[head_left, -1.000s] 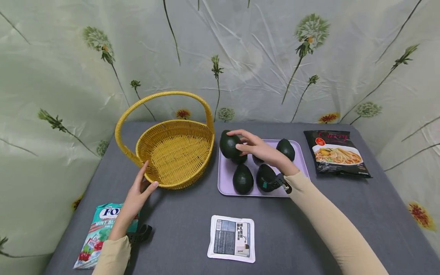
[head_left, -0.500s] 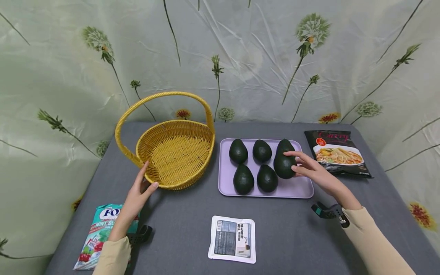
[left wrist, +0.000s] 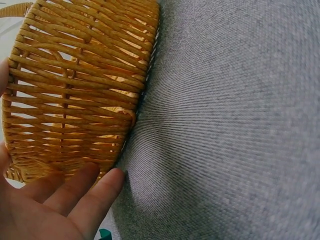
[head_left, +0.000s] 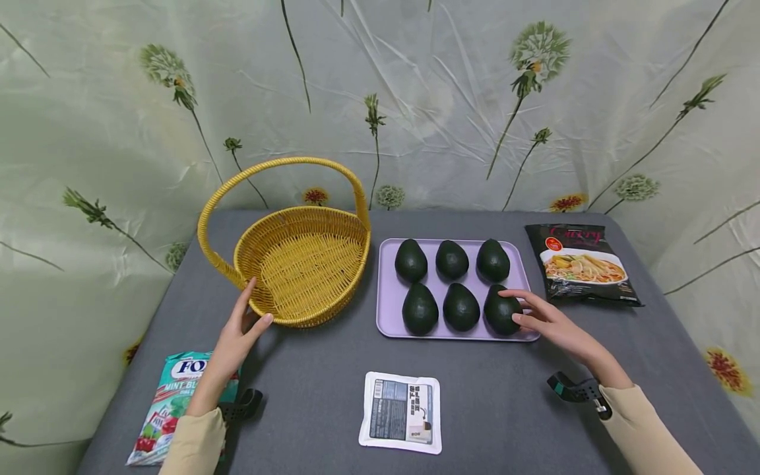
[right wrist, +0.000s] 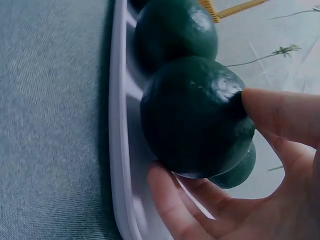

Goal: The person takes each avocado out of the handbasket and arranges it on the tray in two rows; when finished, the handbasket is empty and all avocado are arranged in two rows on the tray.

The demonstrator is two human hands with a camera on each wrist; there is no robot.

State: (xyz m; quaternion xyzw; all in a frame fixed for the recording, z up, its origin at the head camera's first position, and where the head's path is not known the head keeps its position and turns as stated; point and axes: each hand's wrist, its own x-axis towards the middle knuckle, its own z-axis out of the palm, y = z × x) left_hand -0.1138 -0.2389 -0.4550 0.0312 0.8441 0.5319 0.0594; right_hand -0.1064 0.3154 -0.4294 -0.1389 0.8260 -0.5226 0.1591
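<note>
My right hand (head_left: 555, 330) holds a dark green avocado (head_left: 501, 313) in the front right spot of a lilac tray (head_left: 388, 316). Thumb and fingers lie on opposite sides of that avocado (right wrist: 195, 120) in the right wrist view. Several more avocados (head_left: 419, 310) sit on the tray in two rows. My left hand (head_left: 233, 346) touches the near left side of a yellow wicker basket (head_left: 309, 274) with a tall handle. In the left wrist view its extended fingers (left wrist: 102, 200) lie along the basket's woven wall (left wrist: 80, 85). Nothing shows inside the basket.
A black noodle packet (head_left: 584, 264) lies right of the tray. A white pouch (head_left: 400, 413) lies at the front middle, and a teal candy bag (head_left: 169, 409) sits partly under the left forearm. Behind the grey tablecloth (head_left: 315, 396) hangs a floral curtain (head_left: 439, 112).
My right hand has carried an avocado from the tray's back left across to the right, then down to the front right spot. The left hand and basket have stayed still.
</note>
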